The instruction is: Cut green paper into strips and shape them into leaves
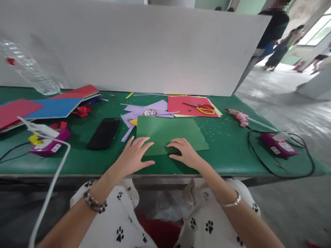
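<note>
A green paper sheet [170,132] lies flat on the green table [227,151] in front of me. My left hand [134,156] rests open on the sheet's near left corner, fingers spread flat. My right hand [184,151] lies on the near edge of the sheet with fingers curled down against the paper; it holds nothing I can make out. Behind the sheet are purple paper strips [144,113] with a round tape roll [150,112], and a red sheet [191,106] carrying yellow-handled scissors [204,109].
A black phone [103,133] lies left of the sheet. A pink glue gun [239,117] and a purple power box [275,145] with black cable sit right. Another purple box [49,143], red and blue sheets [43,106] and a plastic bottle [28,69] are left. A white board [134,48] stands behind; people stand far right.
</note>
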Demonstrator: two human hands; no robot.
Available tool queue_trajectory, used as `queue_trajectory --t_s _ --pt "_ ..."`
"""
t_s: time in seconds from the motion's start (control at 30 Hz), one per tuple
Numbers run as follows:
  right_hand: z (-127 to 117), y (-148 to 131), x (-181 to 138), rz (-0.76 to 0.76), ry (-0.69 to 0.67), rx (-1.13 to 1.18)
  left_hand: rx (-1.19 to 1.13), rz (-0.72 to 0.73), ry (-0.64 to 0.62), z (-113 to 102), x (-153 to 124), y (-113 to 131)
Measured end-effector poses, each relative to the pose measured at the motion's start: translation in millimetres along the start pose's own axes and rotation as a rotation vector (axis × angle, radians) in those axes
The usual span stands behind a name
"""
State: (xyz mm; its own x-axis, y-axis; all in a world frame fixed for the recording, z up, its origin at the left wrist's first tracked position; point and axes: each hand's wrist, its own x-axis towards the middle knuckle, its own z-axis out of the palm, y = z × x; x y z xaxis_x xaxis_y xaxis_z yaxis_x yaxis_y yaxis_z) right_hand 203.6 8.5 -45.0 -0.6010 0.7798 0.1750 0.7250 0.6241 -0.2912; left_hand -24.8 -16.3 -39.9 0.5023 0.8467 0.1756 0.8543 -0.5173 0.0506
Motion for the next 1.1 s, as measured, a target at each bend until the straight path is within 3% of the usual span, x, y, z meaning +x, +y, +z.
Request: queue_trajectory --t_s 0.13,0.33,0.57,0.77,0.93,1.1 --pt "0 0 18 -0.111 -0.023 -0.094 0.008 0.045 -0.059 6 15 0" --pt "5 -7 8 -0.256 0.113 -0.394 0.338 0.280 -0.016 5 26 5" --pt "6 -21 10 -0.357 0.417 -0.429 0.352 0.422 0.252 -8 32 26" --pt "-18 -21 9 -0.478 0.669 -0.403 0.239 0.506 0.391 -36 30 28" --pt "-38 5 3 -0.468 0.732 -0.554 0.262 0.484 0.384 -54 26 9" --pt "-54 59 -20 -0.321 0.687 -0.719 0.296 0.443 0.347 -66 16 -16"
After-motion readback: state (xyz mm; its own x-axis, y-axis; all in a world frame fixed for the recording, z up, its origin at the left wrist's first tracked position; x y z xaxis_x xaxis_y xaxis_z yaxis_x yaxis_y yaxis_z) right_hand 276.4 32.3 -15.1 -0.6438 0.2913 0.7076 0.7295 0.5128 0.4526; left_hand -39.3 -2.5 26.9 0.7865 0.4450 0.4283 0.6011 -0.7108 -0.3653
